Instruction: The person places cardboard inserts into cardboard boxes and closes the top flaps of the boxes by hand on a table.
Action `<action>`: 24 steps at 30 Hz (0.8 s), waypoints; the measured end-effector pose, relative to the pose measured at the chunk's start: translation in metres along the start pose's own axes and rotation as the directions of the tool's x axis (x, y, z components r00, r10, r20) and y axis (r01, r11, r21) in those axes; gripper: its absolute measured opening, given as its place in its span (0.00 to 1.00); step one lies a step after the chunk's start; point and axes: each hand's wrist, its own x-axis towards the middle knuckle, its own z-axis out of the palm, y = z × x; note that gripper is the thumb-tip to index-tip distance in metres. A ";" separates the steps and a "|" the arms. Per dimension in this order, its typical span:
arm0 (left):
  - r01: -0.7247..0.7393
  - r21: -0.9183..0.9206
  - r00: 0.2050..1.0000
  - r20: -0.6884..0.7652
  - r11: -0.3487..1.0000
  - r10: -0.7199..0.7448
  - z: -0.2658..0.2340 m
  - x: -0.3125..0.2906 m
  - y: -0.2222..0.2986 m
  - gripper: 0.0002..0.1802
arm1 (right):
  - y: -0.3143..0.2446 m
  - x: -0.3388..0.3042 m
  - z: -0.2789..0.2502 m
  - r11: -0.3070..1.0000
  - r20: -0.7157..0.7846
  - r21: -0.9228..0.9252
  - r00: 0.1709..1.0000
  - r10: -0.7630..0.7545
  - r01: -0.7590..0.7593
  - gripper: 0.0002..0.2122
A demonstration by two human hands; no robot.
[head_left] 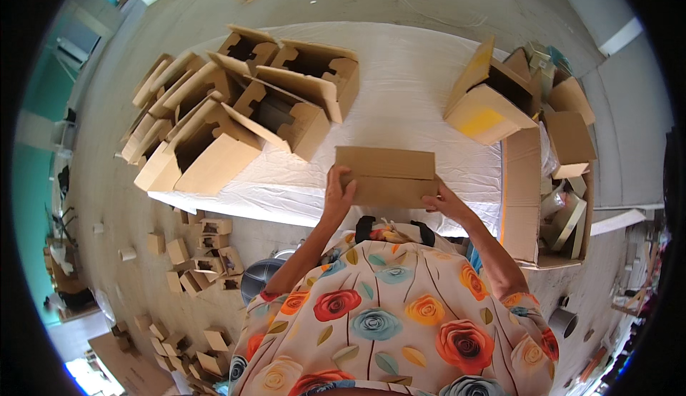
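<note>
A brown cardboard box is between my two hands at the near edge of a table covered with a white cloth. Its upper face shows a straight seam running across, and its inside is hidden. My left hand grips the box's left end, fingers curled round the side. At the lower right corner, my right hand holds the other end with thumb and fingers bent against it.
Several open cardboard boxes crowd the table's left side. An open box with a yellow patch stands at the right, beside a large carton filled with smaller boxes. More small boxes lie on the floor at the lower left, near a dark stool.
</note>
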 end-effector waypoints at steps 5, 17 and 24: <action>0.272 -0.052 0.944 -0.178 0.961 -0.277 -0.078 -0.057 -0.013 0.18 | -0.026 0.036 0.069 0.997 0.282 -0.065 0.959 -0.014 0.034 0.36; 0.193 0.275 0.943 -0.316 0.942 -0.101 -0.222 0.010 -0.077 0.22 | -0.058 0.113 0.216 0.933 0.191 -0.213 0.949 -0.250 0.289 0.41; 0.432 0.436 0.725 -0.689 0.790 -0.017 -0.164 -0.005 -0.094 0.29 | -0.072 0.113 0.203 0.880 0.154 -0.372 0.955 -0.255 0.295 0.42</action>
